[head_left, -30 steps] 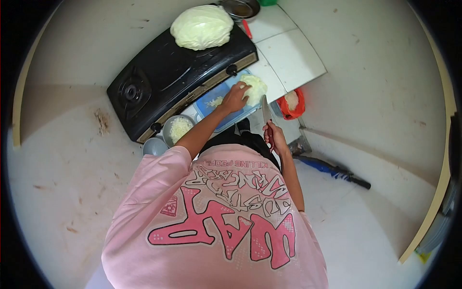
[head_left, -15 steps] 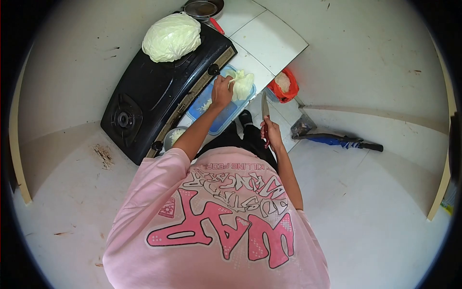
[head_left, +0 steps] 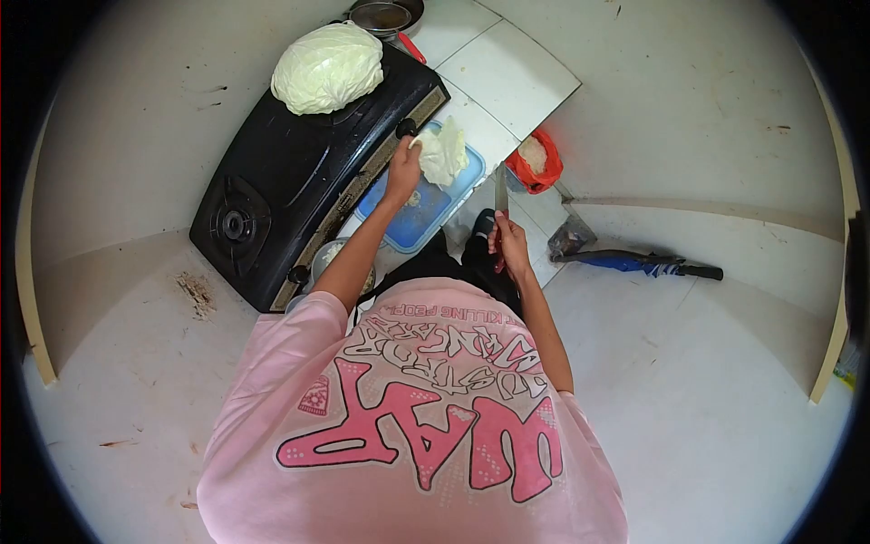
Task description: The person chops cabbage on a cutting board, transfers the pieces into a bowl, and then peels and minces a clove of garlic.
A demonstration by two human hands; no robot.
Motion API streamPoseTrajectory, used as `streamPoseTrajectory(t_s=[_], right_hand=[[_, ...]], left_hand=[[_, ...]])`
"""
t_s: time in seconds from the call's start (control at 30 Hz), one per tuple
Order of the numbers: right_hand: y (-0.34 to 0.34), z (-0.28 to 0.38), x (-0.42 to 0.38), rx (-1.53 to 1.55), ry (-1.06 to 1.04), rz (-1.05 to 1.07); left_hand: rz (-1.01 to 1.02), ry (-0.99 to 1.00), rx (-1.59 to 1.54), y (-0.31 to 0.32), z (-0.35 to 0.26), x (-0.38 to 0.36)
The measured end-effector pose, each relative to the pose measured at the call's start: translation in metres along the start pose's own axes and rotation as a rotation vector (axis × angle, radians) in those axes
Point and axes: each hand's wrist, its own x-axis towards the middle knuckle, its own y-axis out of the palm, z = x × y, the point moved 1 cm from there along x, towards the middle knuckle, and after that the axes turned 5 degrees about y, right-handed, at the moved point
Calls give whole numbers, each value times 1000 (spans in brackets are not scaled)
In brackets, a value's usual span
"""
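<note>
My left hand [head_left: 404, 170] is closed on the edge of a pale cabbage leaf [head_left: 444, 154], which hangs over the far part of a blue plastic tray [head_left: 419, 238]. A small piece of cabbage [head_left: 414, 198] lies on the tray. My right hand [head_left: 510, 241] grips a knife [head_left: 501, 190] by its reddish-brown handle, blade pointing away from me, to the right of the tray. Beside my left forearm, a metal bowl [head_left: 323, 260] with chopped cabbage is partly covered. A whole cabbage [head_left: 328, 68] rests on the far end of the black gas stove [head_left: 308, 154].
A red plastic bag in a container [head_left: 544, 163] stands right of the tiled counter [head_left: 507, 68]. A strainer [head_left: 381, 18] and a red-handled item [head_left: 410, 47] are at the back. A folded blue-and-black umbrella [head_left: 634, 264] lies on the right, by a clear plastic bag [head_left: 569, 238].
My left hand has shifted slightly left and away from me, drawing the leaf left over the tray. The knife remains in my right hand, nearly still. My foot has shifted right.
</note>
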Motion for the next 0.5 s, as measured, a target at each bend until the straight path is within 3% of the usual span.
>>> streamPoseTrajectory(t_s=[0.1,0.13,0.27,0.4,0.5], right_hand=[[1,5,4,-97,-21,-16],[5,9,4,-99,-30,-7],[28,32,9,-28,-45,144],[54,54,13,104,-23,286],[63,53,31,100,-29,326]], left_hand=[[-109,-255,-335,5,-58,-29],[-154,-341,-272,-2,-31,-26],[127,-322,-438,-4,-36,-53],[147,-287,-497,0,-48,-76],[47,-213,-270,-6,-46,-86]])
